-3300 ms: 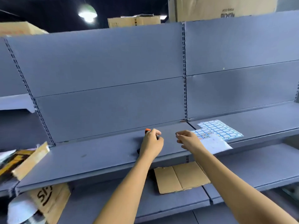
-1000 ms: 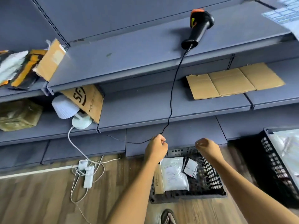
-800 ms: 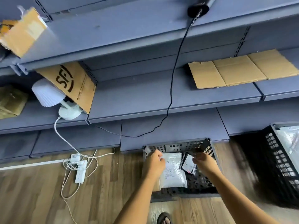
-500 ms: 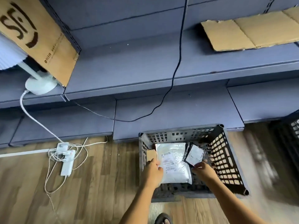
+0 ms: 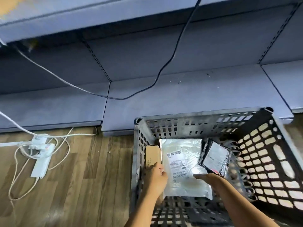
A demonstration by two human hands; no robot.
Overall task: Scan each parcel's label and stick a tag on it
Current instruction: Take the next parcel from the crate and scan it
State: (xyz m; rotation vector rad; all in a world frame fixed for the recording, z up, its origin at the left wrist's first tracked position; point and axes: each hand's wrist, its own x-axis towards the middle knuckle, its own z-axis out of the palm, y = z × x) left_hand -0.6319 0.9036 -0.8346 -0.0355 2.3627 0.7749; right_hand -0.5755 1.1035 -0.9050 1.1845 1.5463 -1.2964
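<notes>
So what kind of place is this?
Probably a parcel depot or pickup-point stockroom: grey metal shelving, a black perforated plastic crate on the wooden floor, and in it a white plastic mailer bag with a printed shipping label beside a small brown cardboard box.

The print on the label (image 5: 176, 162) of the white parcel (image 5: 188, 182) is too small to read. The left hand (image 5: 155, 179) covers the near end of the cardboard box (image 5: 152, 154); whether its fingers grip anything cannot be told. The crate (image 5: 203, 114) runs off frame at 4 o'clock, and the black cable (image 5: 172, 58) at 12 o'clock.
</notes>
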